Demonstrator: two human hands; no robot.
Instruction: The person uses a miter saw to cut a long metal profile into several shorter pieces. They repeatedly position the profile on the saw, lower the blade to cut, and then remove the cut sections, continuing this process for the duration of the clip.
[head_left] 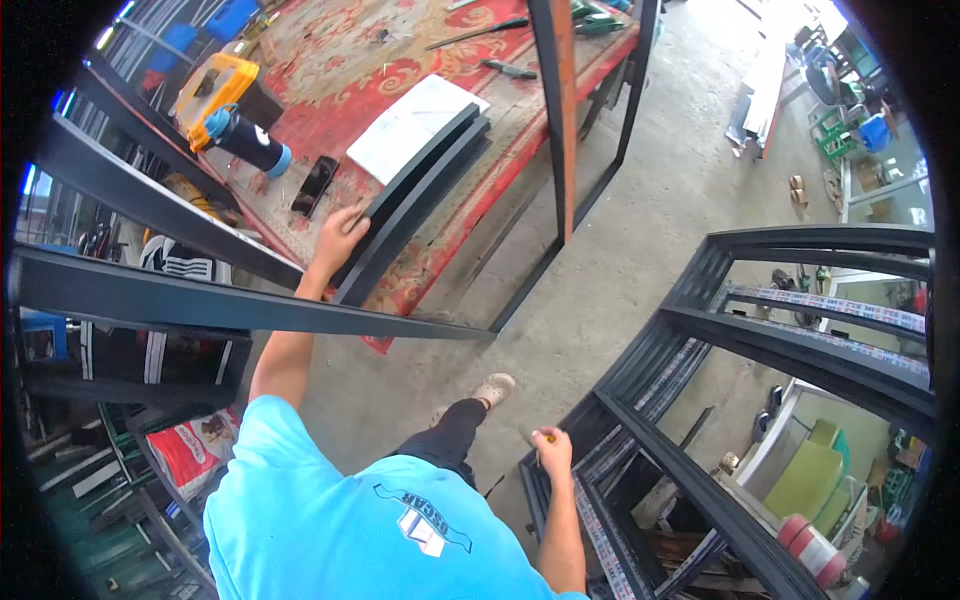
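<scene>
Seemingly partway along. Five o'clock: right hand [554, 453] closed round a small yellow item [549, 438]. Four o'clock: dark frames [690, 481] look assembled. Ten o'clock: left hand [340, 240] at near end of dark profiles [398, 232], pinch unclear; both look unjoined, on red-patterned tabletop [345, 60].

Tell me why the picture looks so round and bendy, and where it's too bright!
Head view: the fisheye lens makes a roundish picture with black corners; head view: the dark bars at the left hand look curved, probably from the lens too; head view: glare bleaches the floor toward the upper right.
</scene>
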